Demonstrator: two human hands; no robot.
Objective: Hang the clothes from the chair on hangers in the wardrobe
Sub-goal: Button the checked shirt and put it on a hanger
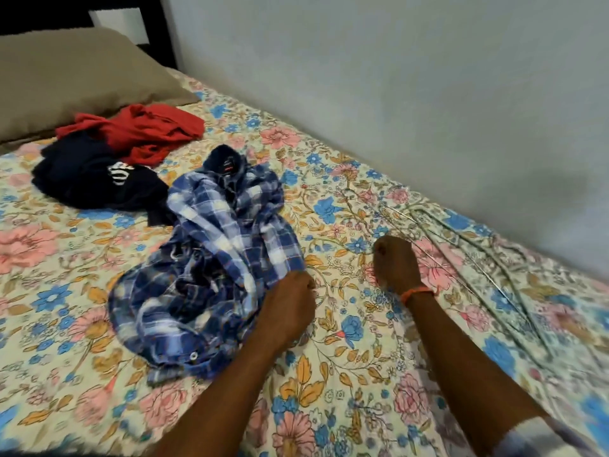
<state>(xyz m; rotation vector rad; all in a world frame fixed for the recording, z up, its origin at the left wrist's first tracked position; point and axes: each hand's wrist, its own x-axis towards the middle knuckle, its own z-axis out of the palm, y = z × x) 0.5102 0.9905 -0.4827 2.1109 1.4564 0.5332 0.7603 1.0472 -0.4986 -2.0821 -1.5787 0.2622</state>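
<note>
Beside the red garment and navy garment, the left hand grips the plaid shirt while the right hand, fingers curled, reaches the wire hangers, its hold unclear.

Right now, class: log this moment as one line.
left hand: grips plaid shirt | right hand: curled at wire hangers, grasp unclear | bed: red, navy clothes waiting

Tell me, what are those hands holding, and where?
The left hand pinches the checked shirt at its right edge. The right hand is curled; whether it holds anything is unclear.
</note>
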